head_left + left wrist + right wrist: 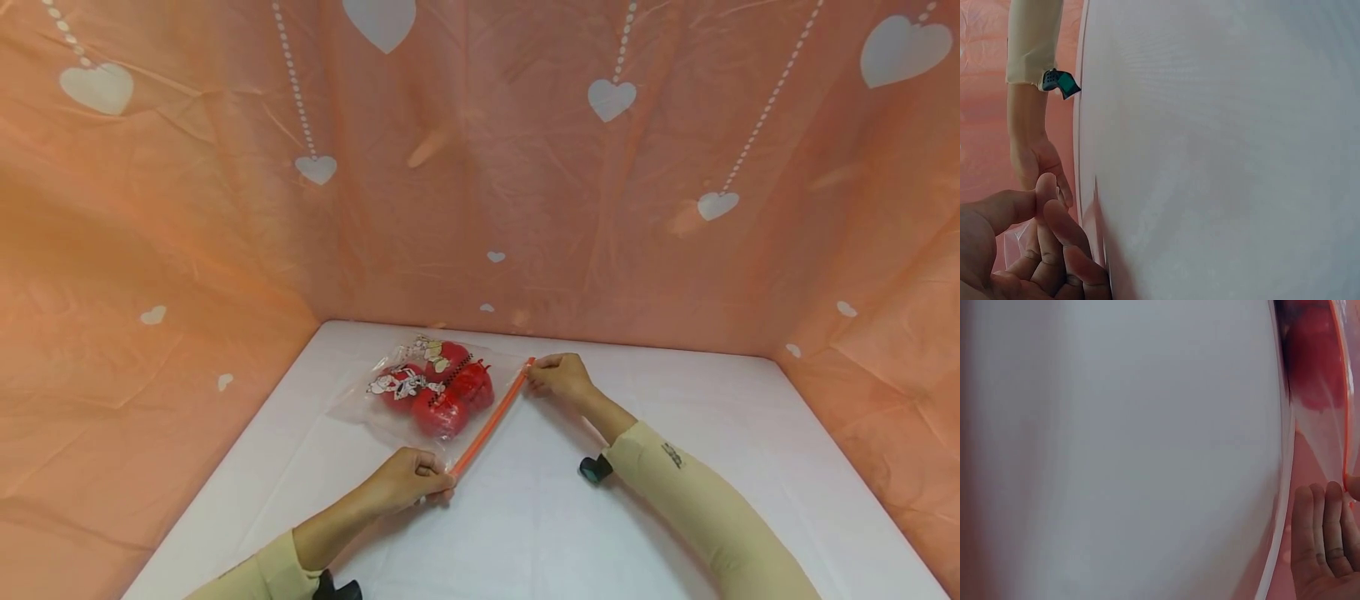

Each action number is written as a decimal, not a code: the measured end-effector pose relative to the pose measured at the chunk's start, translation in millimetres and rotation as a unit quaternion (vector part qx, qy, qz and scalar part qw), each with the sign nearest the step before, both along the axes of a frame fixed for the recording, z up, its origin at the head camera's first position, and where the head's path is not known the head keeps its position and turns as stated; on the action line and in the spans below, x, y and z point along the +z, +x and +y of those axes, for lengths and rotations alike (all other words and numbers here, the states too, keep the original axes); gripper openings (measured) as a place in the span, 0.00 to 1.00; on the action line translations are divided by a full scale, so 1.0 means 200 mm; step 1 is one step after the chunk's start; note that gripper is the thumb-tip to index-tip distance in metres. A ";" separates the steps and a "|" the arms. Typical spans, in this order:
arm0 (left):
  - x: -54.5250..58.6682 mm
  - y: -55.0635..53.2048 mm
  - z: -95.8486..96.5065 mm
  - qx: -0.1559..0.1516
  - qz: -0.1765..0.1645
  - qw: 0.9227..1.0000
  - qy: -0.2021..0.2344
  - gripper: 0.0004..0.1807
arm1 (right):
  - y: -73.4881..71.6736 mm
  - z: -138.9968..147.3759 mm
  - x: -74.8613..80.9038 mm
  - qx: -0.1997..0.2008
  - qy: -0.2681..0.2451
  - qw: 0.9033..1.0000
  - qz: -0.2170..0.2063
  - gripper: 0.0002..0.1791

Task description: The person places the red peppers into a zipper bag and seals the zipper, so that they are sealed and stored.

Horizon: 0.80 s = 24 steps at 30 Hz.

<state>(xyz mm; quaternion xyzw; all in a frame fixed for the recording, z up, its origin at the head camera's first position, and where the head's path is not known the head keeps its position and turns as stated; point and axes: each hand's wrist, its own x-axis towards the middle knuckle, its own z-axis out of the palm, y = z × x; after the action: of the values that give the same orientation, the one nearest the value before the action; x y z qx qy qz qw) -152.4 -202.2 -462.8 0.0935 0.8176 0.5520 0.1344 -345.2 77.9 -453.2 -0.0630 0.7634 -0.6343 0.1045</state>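
Observation:
A clear zip bag (397,417) with printed cartoon figures lies on the white table, with several round red things (440,414) inside it. Along its right side runs an orange zip strip (491,423), stretched straight between the two hands. The left hand (408,482) pinches the near end of this strip between thumb and fingers. At the far end, the right hand (561,377) pinches the other corner. In the right wrist view, the thumb of the right hand (1329,544) presses at the strip's end, beside the fingertips.
The white table (600,533) has orange curtains (480,208) with white hearts at its back and sides. A small dark device (595,469) sits at the right cuff, and another (337,587) at the left cuff. Both sleeves are pale yellow.

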 end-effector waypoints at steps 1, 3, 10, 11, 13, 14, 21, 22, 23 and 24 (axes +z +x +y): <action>0.00 0.00 0.00 -0.002 0.000 1.000 0.000 0.09 | -0.01 0.01 0.00 -0.004 0.004 1.000 0.001 0.12; 0.00 0.00 0.01 -0.003 -0.001 1.000 0.001 0.09 | -0.01 0.02 0.01 -0.009 0.009 1.000 0.002 0.12; 0.00 -0.01 0.02 -0.007 0.001 1.000 0.006 0.09 | -0.02 0.04 0.01 -0.024 0.014 1.000 0.003 0.13; 0.00 -0.01 0.03 -0.010 0.003 1.000 0.007 0.09 | -0.02 0.04 0.01 -0.027 0.015 1.000 0.005 0.13; 0.01 -0.02 0.03 -0.016 0.003 1.000 0.005 0.09 | -0.02 0.05 0.01 -0.032 0.018 0.999 0.009 0.14; 0.01 -0.02 0.03 -0.022 0.002 1.000 0.001 0.09 | -0.02 0.05 0.01 -0.034 0.021 0.999 0.010 0.14; 0.04 -0.02 -0.04 -0.083 0.000 0.995 -0.049 0.10 | 0.01 0.07 0.02 -0.012 0.051 0.998 0.037 0.13; 0.05 -0.02 -0.05 -0.091 0.005 0.994 -0.056 0.11 | 0.01 0.08 0.03 -0.008 0.054 0.997 0.045 0.12; 0.06 -0.01 -0.06 -0.096 0.011 0.993 -0.064 0.11 | 0.02 0.09 0.03 -0.004 0.058 0.997 0.056 0.12; 0.07 -0.01 -0.07 -0.099 0.017 0.992 -0.073 0.11 | 0.02 0.11 0.04 -0.001 0.064 0.995 0.071 0.12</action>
<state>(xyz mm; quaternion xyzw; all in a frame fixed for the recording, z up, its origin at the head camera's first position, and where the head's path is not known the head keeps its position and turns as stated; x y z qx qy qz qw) -153.6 -216.5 -449.1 0.1731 0.8445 0.4735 0.1808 -340.9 99.0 -445.5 -0.1001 0.8079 -0.5783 0.0534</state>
